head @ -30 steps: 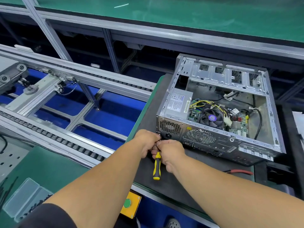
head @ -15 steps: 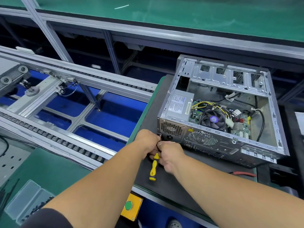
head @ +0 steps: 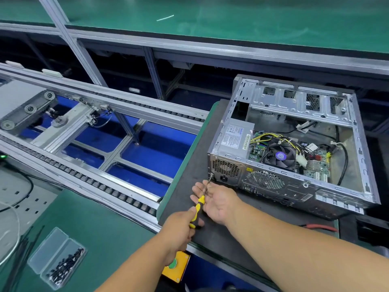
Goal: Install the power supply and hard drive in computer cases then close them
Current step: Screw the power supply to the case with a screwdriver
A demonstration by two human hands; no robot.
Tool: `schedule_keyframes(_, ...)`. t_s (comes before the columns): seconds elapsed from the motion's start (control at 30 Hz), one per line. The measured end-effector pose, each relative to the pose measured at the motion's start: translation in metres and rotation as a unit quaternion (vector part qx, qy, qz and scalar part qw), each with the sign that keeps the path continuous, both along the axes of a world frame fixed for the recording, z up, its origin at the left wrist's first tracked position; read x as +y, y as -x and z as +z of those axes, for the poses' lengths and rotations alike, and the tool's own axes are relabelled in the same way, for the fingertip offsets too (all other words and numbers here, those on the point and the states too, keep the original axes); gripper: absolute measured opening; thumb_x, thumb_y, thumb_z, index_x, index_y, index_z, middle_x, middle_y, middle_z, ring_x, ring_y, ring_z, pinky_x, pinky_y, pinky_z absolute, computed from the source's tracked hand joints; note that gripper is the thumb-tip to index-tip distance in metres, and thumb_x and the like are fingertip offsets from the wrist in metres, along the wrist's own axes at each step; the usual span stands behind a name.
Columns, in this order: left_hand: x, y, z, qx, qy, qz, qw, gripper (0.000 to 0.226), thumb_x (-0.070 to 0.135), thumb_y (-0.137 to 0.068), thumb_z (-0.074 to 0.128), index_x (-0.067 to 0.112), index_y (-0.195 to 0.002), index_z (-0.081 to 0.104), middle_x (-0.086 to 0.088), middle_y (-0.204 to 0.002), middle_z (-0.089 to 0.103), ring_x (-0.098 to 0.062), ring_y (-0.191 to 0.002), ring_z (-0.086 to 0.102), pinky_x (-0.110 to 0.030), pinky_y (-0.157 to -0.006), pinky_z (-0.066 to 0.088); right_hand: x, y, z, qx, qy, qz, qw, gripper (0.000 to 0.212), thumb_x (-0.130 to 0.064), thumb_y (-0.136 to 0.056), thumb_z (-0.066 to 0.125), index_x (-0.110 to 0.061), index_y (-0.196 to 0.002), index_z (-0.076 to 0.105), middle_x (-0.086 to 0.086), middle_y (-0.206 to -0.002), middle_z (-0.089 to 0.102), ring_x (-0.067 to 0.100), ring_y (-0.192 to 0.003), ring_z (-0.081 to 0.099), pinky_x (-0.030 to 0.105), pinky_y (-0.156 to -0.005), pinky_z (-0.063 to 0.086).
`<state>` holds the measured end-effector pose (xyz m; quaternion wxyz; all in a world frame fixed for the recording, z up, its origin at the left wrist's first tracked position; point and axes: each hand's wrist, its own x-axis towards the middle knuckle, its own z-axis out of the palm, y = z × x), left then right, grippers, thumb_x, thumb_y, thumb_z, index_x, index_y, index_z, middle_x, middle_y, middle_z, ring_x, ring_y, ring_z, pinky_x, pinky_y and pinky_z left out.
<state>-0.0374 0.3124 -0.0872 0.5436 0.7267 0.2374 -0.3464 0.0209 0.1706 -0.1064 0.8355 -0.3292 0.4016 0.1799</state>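
The open computer case is lying on its side on the dark mat at the right of the frame, its bare steel frame scuffed and perforated with vent holes. Inside, at its near left corner, the grey boxy power supply is sitting with a white printed label too small to read, beside a round black fan and yellow-black wiring. The left hand is gripping the yellow-and-black handle of a screwdriver, whose tip is touching the case's rear corner. The right hand is lying palm-up, fingers wide, under the shaft. At lower left, a clear plastic box of dark screws is resting on the green bench.
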Motion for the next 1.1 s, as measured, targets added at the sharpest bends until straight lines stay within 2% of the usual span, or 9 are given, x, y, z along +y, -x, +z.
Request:
schedule_keyframes(0.1, -0.001, 0.002, -0.003, -0.019, 0.025, 0.028, 0.999, 0.045, 0.046, -0.103, 0.052, 0.008, -0.095, 0.075, 0.002, -0.058, 0.042, -0.011, -0.048, 0.032, -0.024, -0.047, 0.025, -0.002, 0.001, -0.002, -0.015, -0.006, 0.013, 1.0, 0.021, -0.009, -0.11, 0.039, -0.005, -0.108, 0.06, 0.015, -0.079, 0.076, 0.029, -0.071, 0.076, 0.049, -0.075, 0.057)
schedule_keyframes(0.23, -0.005, 0.008, -0.01, -0.15, -0.093, -0.015, 0.984, 0.029, 0.041, -0.091, 0.072, 0.018, -0.079, 0.06, 0.006, -0.066, 0.053, -0.009, -0.057, 0.043, -0.026, -0.056, 0.034, -0.006, 0.002, -0.005, -0.04, 0.075, 0.084, 0.993, 0.01, -0.014, -0.102, 0.063, -0.006, -0.107, 0.062, 0.014, -0.081, 0.075, 0.028, -0.072, 0.076, 0.048, -0.077, 0.062)
schedule_keyframes(0.33, -0.01, 0.011, -0.016, -0.171, -0.13, -0.008, 0.977, 0.034, 0.041, -0.082, 0.081, 0.018, -0.081, 0.056, 0.004, -0.07, 0.054, -0.012, -0.061, 0.045, -0.028, -0.057, 0.036, -0.006, -0.003, -0.009, -0.046, 0.125, 0.089, 0.987, 0.007, -0.009, -0.099, 0.066, -0.006, -0.099, 0.06, 0.011, -0.071, 0.074, 0.025, -0.064, 0.074, 0.045, -0.074, 0.062)
schedule_keyframes(0.5, -0.006, 0.01, -0.011, -0.15, -0.107, -0.016, 0.983, 0.045, 0.059, -0.087, 0.07, 0.015, -0.084, 0.064, 0.007, -0.067, 0.055, -0.01, -0.06, 0.047, -0.027, -0.058, 0.039, -0.002, -0.005, -0.013, -0.056, 0.105, 0.064, 0.991, 0.016, -0.008, -0.107, 0.051, -0.002, -0.097, 0.062, 0.012, -0.07, 0.074, 0.026, -0.064, 0.075, 0.037, -0.059, 0.064)
schedule_keyframes(0.6, 0.001, 0.006, -0.007, -0.042, -0.007, 0.025, 0.999, 0.054, 0.058, -0.099, 0.052, 0.008, -0.096, 0.073, 0.008, -0.052, 0.042, -0.01, -0.044, 0.032, -0.023, -0.045, 0.027, 0.001, -0.005, -0.014, -0.059, 0.079, 0.052, 0.994, 0.02, -0.011, -0.109, 0.046, 0.0, -0.107, 0.063, 0.014, -0.08, 0.077, 0.029, -0.074, 0.078, 0.038, -0.062, 0.063)
schedule_keyframes(0.7, 0.005, 0.008, -0.011, 0.017, 0.045, 0.035, 0.998, 0.054, 0.051, -0.105, 0.044, 0.006, -0.103, 0.074, 0.002, -0.057, 0.035, -0.011, -0.046, 0.025, -0.023, -0.045, 0.019, 0.002, -0.005, -0.014, -0.059, 0.062, 0.047, 0.995, 0.021, -0.012, -0.11, 0.044, -0.001, -0.113, 0.062, 0.014, -0.086, 0.078, 0.03, -0.08, 0.078, 0.04, -0.069, 0.063)
schedule_keyframes(0.8, 0.003, 0.013, -0.017, -0.015, 0.044, 0.056, 0.997, 0.043, 0.045, -0.105, 0.049, 0.009, -0.097, 0.071, 0.002, -0.059, 0.039, -0.011, -0.049, 0.029, -0.025, -0.046, 0.023, 0.002, -0.004, -0.016, -0.059, 0.062, 0.049, 0.995, 0.019, -0.013, -0.109, 0.048, -0.003, -0.112, 0.063, 0.014, -0.089, 0.079, 0.029, -0.081, 0.078, 0.039, -0.068, 0.063)
schedule_keyframes(0.97, 0.0, 0.012, -0.024, -0.133, -0.067, 0.077, 0.986, 0.022, 0.032, -0.096, 0.07, 0.017, -0.081, 0.064, -0.001, -0.073, 0.057, -0.014, -0.067, 0.05, -0.029, -0.063, 0.04, 0.004, -0.004, -0.018, -0.068, 0.066, 0.044, 0.995, 0.019, -0.014, -0.108, 0.049, -0.003, -0.111, 0.064, 0.015, -0.092, 0.079, 0.029, -0.084, 0.078, 0.038, -0.065, 0.063)
schedule_keyframes(1.1, -0.002, 0.015, -0.019, -0.101, -0.029, 0.088, 0.991, 0.032, 0.039, -0.1, 0.063, 0.009, -0.09, 0.064, -0.003, -0.066, 0.048, -0.015, -0.057, 0.04, -0.031, -0.055, 0.035, 0.003, -0.005, -0.019, -0.069, 0.061, 0.04, 0.995, 0.018, -0.014, -0.108, 0.05, -0.002, -0.111, 0.064, 0.015, -0.091, 0.079, 0.029, -0.082, 0.079, 0.038, -0.061, 0.063)
